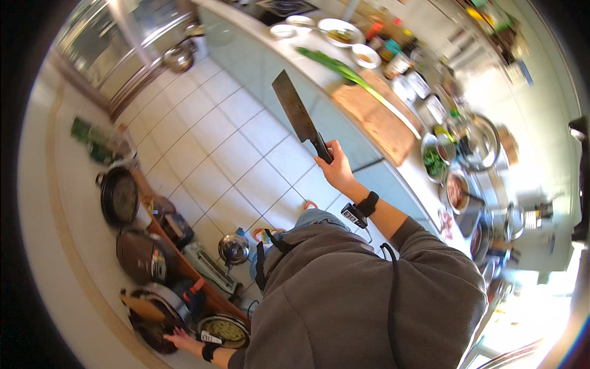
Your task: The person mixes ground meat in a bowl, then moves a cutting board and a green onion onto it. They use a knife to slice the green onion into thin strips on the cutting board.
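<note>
My right hand [337, 167] is closed around the black handle of a kitchen cleaver [297, 108], whose broad blade points up and left over the tiled floor. To its right, a long leek or green onion [355, 78] lies across a wooden cutting board [368, 120] on the counter. At the lower left, my left hand [183, 340] reaches with spread fingers to a dark round pan or basin [156, 330]; whether it touches it is unclear. Beside that hand stands a pot with pale green pieces in it [226, 330].
The counter bears white bowls [341, 33], a bowl of leafy greens [433, 161] and a bowl of raw meat [456, 190]. A low wooden shelf [175, 240] at left holds a black pan [120, 196] and a rice cooker [140, 256]. A metal kettle [233, 249] is near my feet.
</note>
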Motion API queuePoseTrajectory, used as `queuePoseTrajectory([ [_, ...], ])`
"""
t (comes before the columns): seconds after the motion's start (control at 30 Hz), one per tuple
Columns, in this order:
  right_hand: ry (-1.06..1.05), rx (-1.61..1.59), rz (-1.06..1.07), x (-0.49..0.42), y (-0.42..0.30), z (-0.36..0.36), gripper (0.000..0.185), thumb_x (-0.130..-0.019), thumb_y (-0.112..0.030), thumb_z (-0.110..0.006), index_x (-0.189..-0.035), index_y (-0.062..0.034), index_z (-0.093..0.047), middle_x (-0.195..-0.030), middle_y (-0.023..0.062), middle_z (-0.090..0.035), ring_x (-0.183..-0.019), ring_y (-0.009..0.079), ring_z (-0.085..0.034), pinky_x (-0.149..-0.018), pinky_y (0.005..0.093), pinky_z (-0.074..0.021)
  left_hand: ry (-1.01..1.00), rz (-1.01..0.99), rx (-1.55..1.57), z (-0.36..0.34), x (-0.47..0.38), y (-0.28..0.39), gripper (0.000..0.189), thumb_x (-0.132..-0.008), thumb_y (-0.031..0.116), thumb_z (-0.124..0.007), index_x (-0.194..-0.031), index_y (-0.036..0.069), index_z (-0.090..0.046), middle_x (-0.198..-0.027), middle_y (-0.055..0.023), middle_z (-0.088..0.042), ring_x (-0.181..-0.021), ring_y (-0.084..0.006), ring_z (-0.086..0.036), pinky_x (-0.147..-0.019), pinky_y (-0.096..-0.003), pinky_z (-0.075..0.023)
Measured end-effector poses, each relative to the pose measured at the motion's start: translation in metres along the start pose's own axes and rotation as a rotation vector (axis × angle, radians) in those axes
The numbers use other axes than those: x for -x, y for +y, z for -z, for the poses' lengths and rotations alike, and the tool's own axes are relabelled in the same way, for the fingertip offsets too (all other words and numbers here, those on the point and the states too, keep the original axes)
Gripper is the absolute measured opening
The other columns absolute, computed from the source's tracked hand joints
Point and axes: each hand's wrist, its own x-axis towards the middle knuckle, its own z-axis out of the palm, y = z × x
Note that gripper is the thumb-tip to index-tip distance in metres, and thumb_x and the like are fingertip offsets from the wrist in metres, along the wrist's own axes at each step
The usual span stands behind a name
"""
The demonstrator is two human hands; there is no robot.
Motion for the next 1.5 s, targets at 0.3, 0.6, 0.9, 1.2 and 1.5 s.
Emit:
queuePoseTrajectory([
  [0.3,0.489,0.185,-0.149,0.021,0.109,0.162,0.036,-0.084,-0.014,-0.068,-0.116,-0.0028,-0.057,-0.081,0.021,-0.066,-0.075,0.0352,-0.067,-0.068,0.0404,-0.0524,0.604,-1.065,-0.509,-0.067,0.024,0.044,0.063,-0.085,0.054,-0.066,-0.114,-0.002,-0.062,-0.108,-0.0193,-0.065,-0.089,-0.0358,-0.064,-0.074,-0.0488,-0.0509],
  [0.6,0.536,0.334,-0.37,0.074,0.186,0.236,0.047,-0.086,-0.014,-0.063,-0.131,-0.0132,-0.047,-0.085,0.0248,-0.067,-0.078,0.046,-0.065,-0.069,0.0497,-0.0521,-0.903,-1.396,-0.05,-0.355,0.463,0.074,0.035,-0.091,0.012,-0.064,-0.122,-0.002,-0.058,-0.124,-0.019,-0.058,-0.115,-0.032,-0.055,-0.102,-0.0421,-0.0415],
  [0.9,0.624,0.362,-0.347,0.073,0.188,0.213,0.058,-0.09,-0.018,-0.063,-0.143,-0.0192,-0.041,-0.089,0.0212,-0.069,-0.079,0.0433,-0.066,-0.07,0.0481,-0.0536,-2.031,-1.774,0.185,-0.428,0.884,-0.007,0.032,-0.084,0.006,-0.064,-0.116,0.008,-0.063,-0.119,-0.0122,-0.059,-0.114,-0.0327,-0.053,-0.099,-0.0419,-0.0424],
  [1.2,0.623,-0.154,-0.749,0.03,0.177,0.197,0.034,-0.077,0.0,-0.06,-0.108,-0.0013,-0.047,-0.069,0.015,-0.061,-0.062,0.0284,-0.063,-0.062,0.0382,-0.0509,-2.451,-2.077,-0.164,-0.507,1.002,-0.112,0.045,-0.083,0.021,-0.07,-0.124,0.009,-0.057,-0.128,-0.0088,-0.054,-0.118,-0.0303,-0.051,-0.102,-0.0426,-0.0402],
  [1.5,0.834,0.045,-0.958,-0.024,0.119,0.181,0.037,-0.078,-0.012,-0.072,-0.101,-0.0041,-0.044,-0.06,0.0162,-0.061,-0.052,0.0278,-0.061,-0.054,0.0371,-0.0476,-2.652,-1.916,-0.083,-0.537,1.003,-0.127,0.027,-0.079,0.017,-0.075,-0.104,0.011,-0.064,-0.098,-0.0046,-0.059,-0.097,-0.0282,-0.058,-0.085,-0.0403,-0.0474],
])
